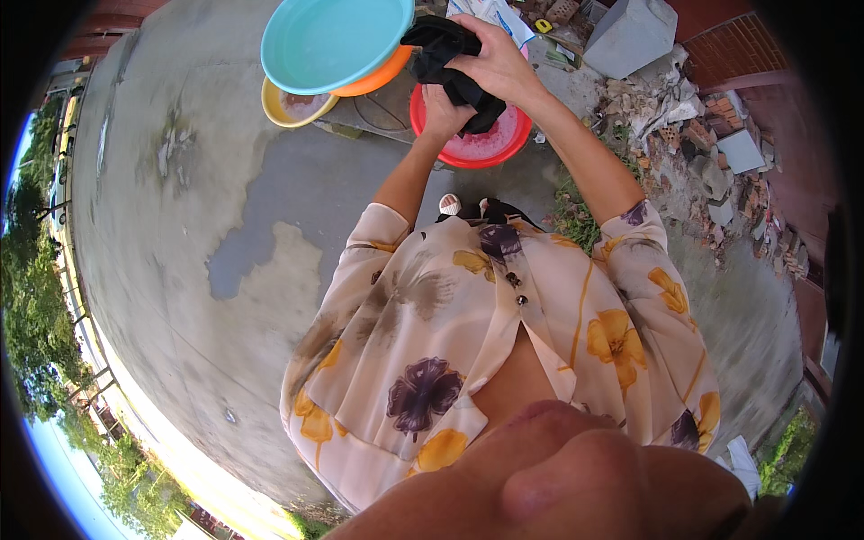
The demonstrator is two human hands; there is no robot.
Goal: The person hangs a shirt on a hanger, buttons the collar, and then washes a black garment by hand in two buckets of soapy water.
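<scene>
Both my hands hold a bunched black cloth (443, 52) above a red basin (481, 160) of sudsy water. My left hand (443, 115) grips its lower part, fingers partly hidden by the fabric. Higher up and to the right, my right hand (497, 61) has its fingers wrapped round the cloth. Whether the cloth's lowest end touches the suds, I cannot tell. Left of the cloth is a large light-blue basin (337, 40), with an orange basin (378, 76) under its edge. A yellow basin (308, 119) with cloudy water sits below them.
Broken bricks and rubble (706, 144) lie along the right wall, with a grey block (632, 38) at the far right. A yellow tape measure (544, 26) rests near a white printed bag (493, 16). Wet patches mark the concrete floor (180, 234). Small weeds (576, 216) grow nearby.
</scene>
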